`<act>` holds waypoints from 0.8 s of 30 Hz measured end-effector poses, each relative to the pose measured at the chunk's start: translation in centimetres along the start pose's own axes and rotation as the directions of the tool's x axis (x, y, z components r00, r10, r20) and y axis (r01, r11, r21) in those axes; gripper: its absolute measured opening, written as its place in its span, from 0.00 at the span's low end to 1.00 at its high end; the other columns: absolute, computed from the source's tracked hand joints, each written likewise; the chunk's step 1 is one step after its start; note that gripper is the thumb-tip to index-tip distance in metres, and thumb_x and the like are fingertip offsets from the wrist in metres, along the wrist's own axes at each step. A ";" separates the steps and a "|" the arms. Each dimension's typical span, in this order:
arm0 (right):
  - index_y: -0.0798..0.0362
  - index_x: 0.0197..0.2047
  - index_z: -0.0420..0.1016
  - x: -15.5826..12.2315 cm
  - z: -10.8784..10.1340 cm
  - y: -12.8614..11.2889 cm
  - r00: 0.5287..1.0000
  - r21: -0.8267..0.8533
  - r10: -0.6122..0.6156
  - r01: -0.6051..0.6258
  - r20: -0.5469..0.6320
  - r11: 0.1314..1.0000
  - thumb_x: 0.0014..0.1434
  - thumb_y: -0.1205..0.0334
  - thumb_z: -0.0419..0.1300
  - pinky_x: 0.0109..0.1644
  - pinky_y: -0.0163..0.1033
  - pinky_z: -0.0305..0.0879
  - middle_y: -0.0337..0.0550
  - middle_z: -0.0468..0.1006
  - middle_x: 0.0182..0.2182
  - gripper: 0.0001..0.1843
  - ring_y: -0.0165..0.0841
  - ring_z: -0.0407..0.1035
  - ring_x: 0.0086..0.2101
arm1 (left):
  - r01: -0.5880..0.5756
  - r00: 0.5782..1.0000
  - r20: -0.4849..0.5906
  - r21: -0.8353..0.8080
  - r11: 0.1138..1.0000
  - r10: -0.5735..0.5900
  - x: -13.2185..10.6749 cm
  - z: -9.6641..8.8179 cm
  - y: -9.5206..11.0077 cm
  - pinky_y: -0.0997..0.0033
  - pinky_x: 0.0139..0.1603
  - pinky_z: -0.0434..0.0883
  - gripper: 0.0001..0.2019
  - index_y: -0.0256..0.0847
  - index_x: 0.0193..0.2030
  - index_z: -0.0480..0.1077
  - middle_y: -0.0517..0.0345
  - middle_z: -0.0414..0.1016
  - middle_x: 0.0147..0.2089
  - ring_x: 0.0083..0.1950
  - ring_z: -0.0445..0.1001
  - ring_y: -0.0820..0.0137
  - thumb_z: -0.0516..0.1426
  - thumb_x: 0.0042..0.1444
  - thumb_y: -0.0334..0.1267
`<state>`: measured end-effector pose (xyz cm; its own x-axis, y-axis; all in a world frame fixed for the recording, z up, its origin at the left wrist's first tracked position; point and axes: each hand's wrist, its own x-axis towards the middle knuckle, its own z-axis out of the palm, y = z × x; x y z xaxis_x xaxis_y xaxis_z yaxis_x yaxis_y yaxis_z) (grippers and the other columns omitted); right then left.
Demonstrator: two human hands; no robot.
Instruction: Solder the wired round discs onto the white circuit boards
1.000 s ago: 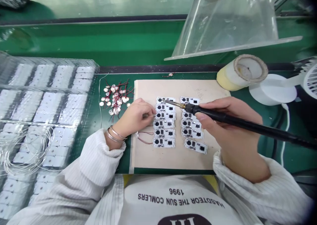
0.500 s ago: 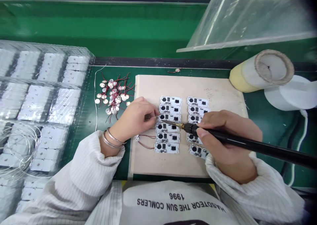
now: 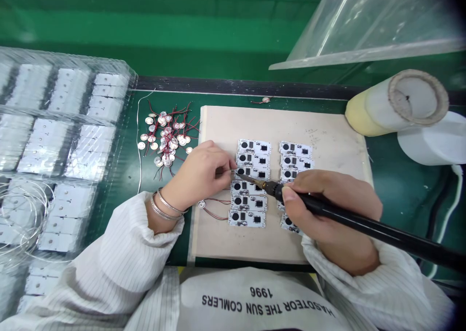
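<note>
Over the tan board (image 3: 309, 132): soldering iron (image 3: 345, 218) reaching white circuit boards (image 3: 251, 172).
Right hand (image 3: 327, 205) is gripping the iron, tip at the third left-column board; left hand (image 3: 196, 173) is pinching something too fine to identify there; wired discs (image 3: 167, 141) are lying left of the board.

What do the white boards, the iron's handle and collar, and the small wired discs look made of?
The circuit boards look like white-coated fibreglass: matte face, dark chips on top. The soldering iron's handle looks like matte black plastic. Its collar looks like brass, from the yellow shine. The small discs look like bright silvery metal, alloy unclear.
</note>
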<state>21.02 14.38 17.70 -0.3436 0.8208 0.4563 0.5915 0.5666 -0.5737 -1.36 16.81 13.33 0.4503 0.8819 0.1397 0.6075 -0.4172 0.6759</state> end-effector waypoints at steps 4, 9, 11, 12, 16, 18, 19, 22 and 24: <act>0.47 0.29 0.66 0.1 0.1 0.0 0.999 -0.004 0.008 -0.007 0.053 1.000 0.56 0.66 0.62 0.24 0.36 0.65 0.33 0.71 0.19 0.08 0.29 0.68 0.21 | 0.003 1.000 0.000 -0.009 1.000 -0.003 0.0 0.0 0.0 0.64 0.45 0.66 0.09 0.41 0.23 0.64 0.60 0.80 0.35 0.36 0.72 0.68 0.55 0.47 0.23; 0.48 0.29 0.66 0.2 0.3 0.0 0.998 0.008 0.006 -0.007 0.056 1.000 0.56 0.66 0.62 0.24 0.34 0.64 0.33 0.71 0.19 0.08 0.27 0.68 0.21 | 0.004 1.000 0.005 -0.011 1.000 -0.004 0.0 0.0 0.0 0.63 0.45 0.66 0.09 0.41 0.23 0.64 0.60 0.80 0.35 0.36 0.72 0.68 0.56 0.47 0.24; 0.49 0.29 0.66 0.2 0.3 0.1 0.999 0.008 0.000 -0.001 0.040 1.000 0.56 0.65 0.62 0.24 0.34 0.64 0.33 0.71 0.19 0.08 0.27 0.68 0.21 | 0.001 1.000 0.002 -0.005 1.000 -0.001 0.0 0.0 -0.1 0.63 0.44 0.66 0.09 0.41 0.23 0.65 0.60 0.80 0.35 0.36 0.72 0.68 0.56 0.47 0.24; 0.49 0.29 0.66 0.2 0.4 0.1 0.999 0.007 0.002 -0.002 0.036 1.000 0.56 0.65 0.63 0.25 0.34 0.65 0.33 0.72 0.19 0.08 0.27 0.68 0.21 | -0.001 1.000 0.001 -0.003 1.000 0.001 0.0 0.0 -0.1 0.63 0.44 0.67 0.09 0.40 0.23 0.65 0.60 0.80 0.35 0.36 0.72 0.68 0.56 0.47 0.24; 0.49 0.29 0.66 0.2 0.3 0.3 0.999 -0.014 -0.032 0.033 0.032 0.999 0.55 0.66 0.63 0.24 0.32 0.65 0.32 0.72 0.19 0.08 0.26 0.68 0.20 | -0.008 1.000 -0.002 0.002 1.000 0.008 0.0 0.0 -0.1 0.63 0.45 0.67 0.09 0.40 0.23 0.64 0.61 0.80 0.35 0.36 0.72 0.69 0.55 0.48 0.23; 0.50 0.28 0.66 0.3 0.2 0.3 0.997 -0.028 -0.065 0.066 0.027 0.997 0.55 0.66 0.63 0.24 0.30 0.65 0.31 0.71 0.18 0.09 0.25 0.68 0.20 | -0.011 1.000 -0.002 0.005 1.000 0.011 0.0 0.0 -0.1 0.63 0.46 0.67 0.09 0.40 0.23 0.64 0.61 0.80 0.35 0.36 0.72 0.69 0.56 0.48 0.23; 0.50 0.28 0.66 0.3 0.2 0.4 0.997 -0.034 -0.078 0.079 0.025 0.996 0.55 0.66 0.63 0.23 0.30 0.65 0.31 0.71 0.18 0.09 0.25 0.68 0.20 | -0.014 1.000 -0.004 0.007 1.000 0.014 0.0 0.0 0.0 0.63 0.45 0.67 0.09 0.40 0.23 0.64 0.61 0.80 0.35 0.36 0.72 0.69 0.56 0.48 0.23; 0.50 0.28 0.65 0.5 0.1 0.4 0.993 -0.045 -0.111 0.112 0.040 0.993 0.54 0.67 0.63 0.23 0.30 0.65 0.31 0.70 0.17 0.09 0.25 0.68 0.19 | -0.015 1.000 -0.007 0.012 1.000 0.015 0.0 0.0 0.0 0.64 0.45 0.67 0.09 0.40 0.23 0.64 0.61 0.80 0.35 0.36 0.72 0.69 0.56 0.48 0.23; 0.50 0.27 0.65 0.5 0.1 0.4 0.991 -0.046 -0.122 0.125 0.049 0.991 0.55 0.66 0.63 0.23 0.30 0.65 0.32 0.70 0.17 0.10 0.26 0.68 0.19 | -0.015 1.000 -0.007 0.013 1.000 0.015 0.0 0.0 0.0 0.64 0.45 0.67 0.09 0.40 0.23 0.64 0.61 0.80 0.35 0.36 0.72 0.69 0.56 0.48 0.23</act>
<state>21.00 15.03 17.67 -0.4486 0.7479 0.4893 0.5770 0.6605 -0.4805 -1.38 16.79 13.27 0.4551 0.8768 0.1550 0.6091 -0.4335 0.6641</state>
